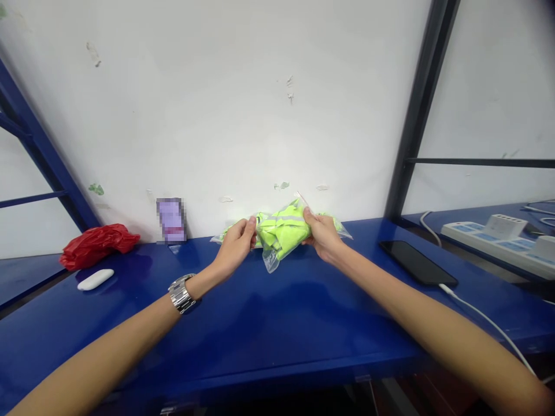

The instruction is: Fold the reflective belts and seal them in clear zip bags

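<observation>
Head view: a blue surface [243, 341] ran back to a white wall [251, 104], and near the middle of its back edge the person's two hands held a clear bag [284, 228] with bright yellow-green cloth inside. The left hand [236, 241] had thumb and fingers closed narrowly at the bag's left side. The right hand [324, 236] gripped the upper right, thumb on the front and the other fingers behind, just beside a thin reddish line on the plastic. One loose corner of the bag hung towards the front edge; whether it touched the surface could not be told.

As for progress, the cloth appeared already bundled within the plastic, crumpled rather than flat. Whether the bag was sealed or open could not be made out, so closing or opening it may have been left undone. More yellow-green material in clear plastic [340, 225] lay behind, along the back edge.

A red plastic bag [99, 245] sat by the back left corner, with a white case [96, 279] near the left edge. Towards the right edge lay a black phone [416, 263], a white cable [481, 316] at its near end.
</observation>
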